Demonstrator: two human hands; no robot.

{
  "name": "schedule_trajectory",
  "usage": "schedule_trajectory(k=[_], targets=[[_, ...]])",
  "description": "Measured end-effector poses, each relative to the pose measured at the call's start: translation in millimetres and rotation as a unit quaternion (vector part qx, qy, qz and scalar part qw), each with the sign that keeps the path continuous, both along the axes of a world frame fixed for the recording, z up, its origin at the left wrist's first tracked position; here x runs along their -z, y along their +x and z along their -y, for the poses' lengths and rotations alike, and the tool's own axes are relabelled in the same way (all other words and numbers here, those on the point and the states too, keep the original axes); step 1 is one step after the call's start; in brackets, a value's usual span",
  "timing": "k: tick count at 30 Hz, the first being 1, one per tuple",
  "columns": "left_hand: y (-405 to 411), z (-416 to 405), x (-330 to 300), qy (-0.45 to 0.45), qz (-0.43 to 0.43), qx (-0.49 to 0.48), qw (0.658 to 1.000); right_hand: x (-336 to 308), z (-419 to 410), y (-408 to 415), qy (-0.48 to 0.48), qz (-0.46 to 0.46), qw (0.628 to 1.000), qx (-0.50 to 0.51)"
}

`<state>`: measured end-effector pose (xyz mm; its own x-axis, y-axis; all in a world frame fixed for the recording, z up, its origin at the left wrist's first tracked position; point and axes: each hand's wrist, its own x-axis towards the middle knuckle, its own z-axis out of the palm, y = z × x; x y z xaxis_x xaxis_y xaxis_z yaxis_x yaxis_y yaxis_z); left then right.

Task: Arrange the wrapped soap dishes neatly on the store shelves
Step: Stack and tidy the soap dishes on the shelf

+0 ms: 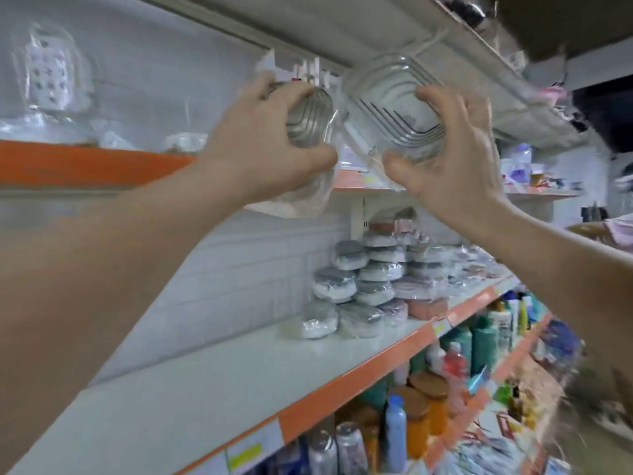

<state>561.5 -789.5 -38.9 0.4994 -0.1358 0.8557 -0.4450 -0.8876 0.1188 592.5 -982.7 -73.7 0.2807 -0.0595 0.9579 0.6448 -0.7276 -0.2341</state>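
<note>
My left hand (260,138) grips a clear ribbed soap dish in plastic wrap (310,121), held up in front of the upper orange-edged shelf (85,162). My right hand (455,159) grips a second, larger clear ribbed wrapped soap dish (394,104) right beside it, tilted toward me. The two dishes nearly touch at their inner edges. On the middle shelf (239,365) stand stacks of several wrapped grey, white and pink soap dishes (370,286).
More clear wrapped goods (48,73) sit at the upper shelf's left. Bottles and jars (421,399) crowd the lowest shelf. The underside of a top shelf (376,25) hangs just above my hands. The middle shelf's left half is bare white board.
</note>
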Motion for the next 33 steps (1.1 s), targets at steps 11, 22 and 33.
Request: schedule_trajectory(k=[11, 22, 33], targets=[[125.9, 91.7, 111.2, -0.023, -0.235, -0.081, 0.968, 107.8, 92.8, 120.8, -0.061, -0.283, 0.957, -0.018], [253.8, 60.9, 162.0, -0.096, -0.322, -0.137, 0.932, 133.7, 66.9, 239.8, -0.148, -0.376, 0.914, 0.03], [380.2, 72.9, 152.0, -0.137, -0.285, -0.17, 0.933, 89.3, 55.3, 371.4, -0.152, -0.32, 0.934, 0.039]])
